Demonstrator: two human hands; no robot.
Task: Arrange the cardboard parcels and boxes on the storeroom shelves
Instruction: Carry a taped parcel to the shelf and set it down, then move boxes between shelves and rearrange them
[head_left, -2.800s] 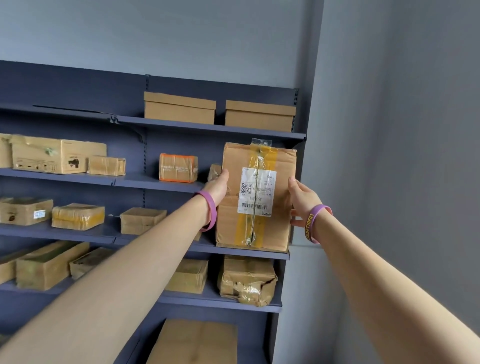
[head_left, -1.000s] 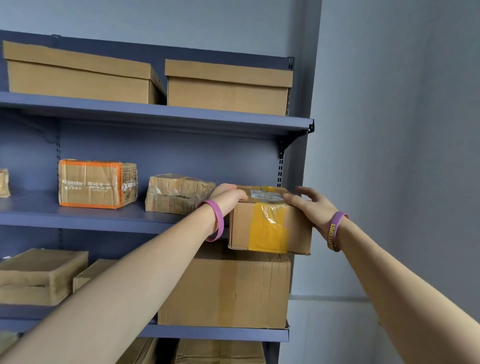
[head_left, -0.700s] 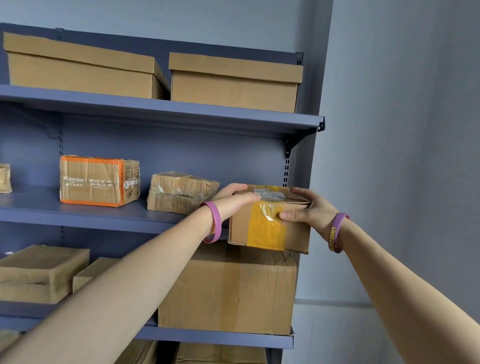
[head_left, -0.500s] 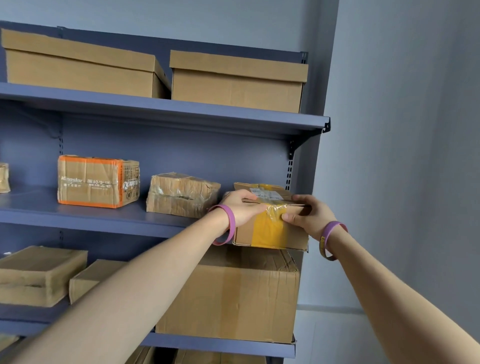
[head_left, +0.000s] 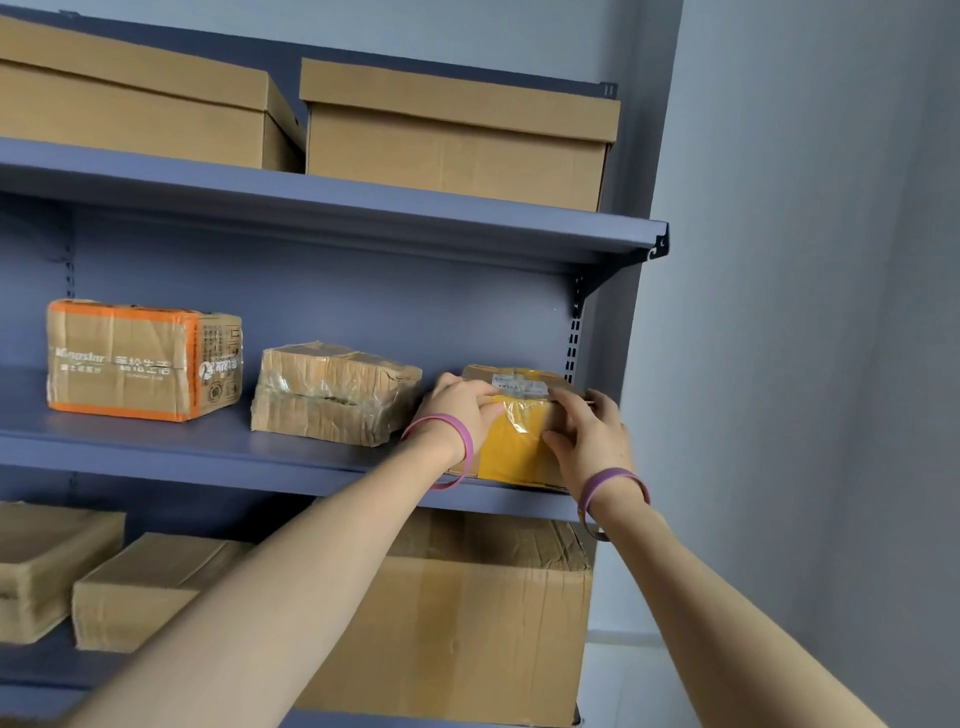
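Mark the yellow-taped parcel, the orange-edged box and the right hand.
yellow-taped parcel (head_left: 511, 457): head view, on its yellow front tape.
orange-edged box (head_left: 119, 364): head view, middle of its printed front face.
right hand (head_left: 589, 441): head view, back of the hand.

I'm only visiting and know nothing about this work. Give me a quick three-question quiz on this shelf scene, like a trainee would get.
1. True or false: the left hand and right hand both hold the yellow-taped parcel.
2. Which shelf in view does that parcel sit on? A top, B middle, C lowest.
3. Fill in: on the middle shelf, the printed box at the left has ___ edging.
Key: 1 true; 2 B; 3 orange.
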